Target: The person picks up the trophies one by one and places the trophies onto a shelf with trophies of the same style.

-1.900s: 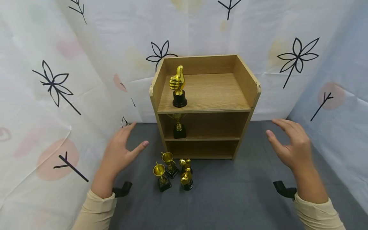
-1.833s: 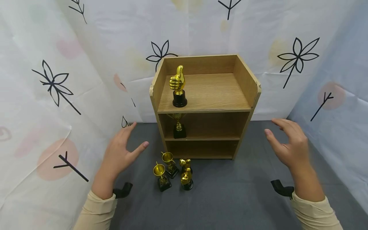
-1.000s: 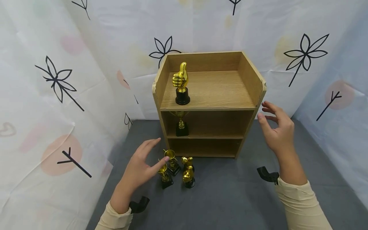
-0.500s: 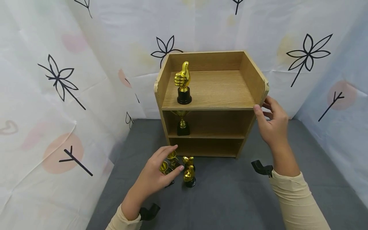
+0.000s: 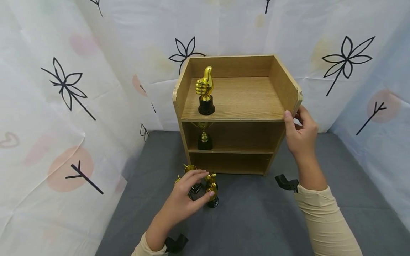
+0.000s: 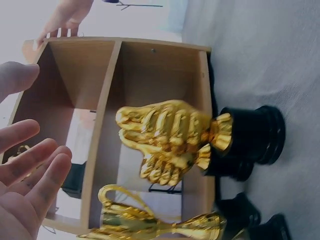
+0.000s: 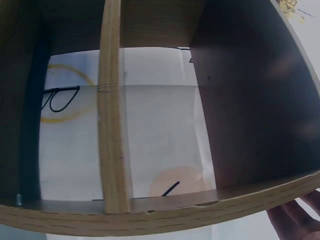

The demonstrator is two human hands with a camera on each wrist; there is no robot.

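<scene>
My left hand [image 5: 184, 197], fingers loosely extended, hovers over the small trophies before the wooden shelf [image 5: 245, 97]. Nearest to it stand two gold thumbs-up trophies [image 5: 213, 203] with black bases; in the left wrist view the front thumbs-up trophy [image 6: 175, 125] is apart from the fingers [image 6: 50, 182]. Two gold cup trophies [image 5: 190, 168] are partly hidden behind that hand. My right hand [image 5: 301, 137] grips the shelf's right side panel, thumb in front and fingers round the outside. In the right wrist view only its fingers [image 7: 292, 220] show, at the lower right.
Another thumbs-up trophy [image 5: 206, 89] stands on the shelf's top level, at the left. Below it, a cup trophy [image 5: 205, 141] stands on the middle level, its top partly hidden. Grey cloth [image 5: 243, 220] covers the table, and patterned white fabric [image 5: 128, 42] hangs around it.
My left hand has moved right, from the left side to above the trophies. My right hand has moved left and taken hold of the shelf's side. The view has shifted slightly.
</scene>
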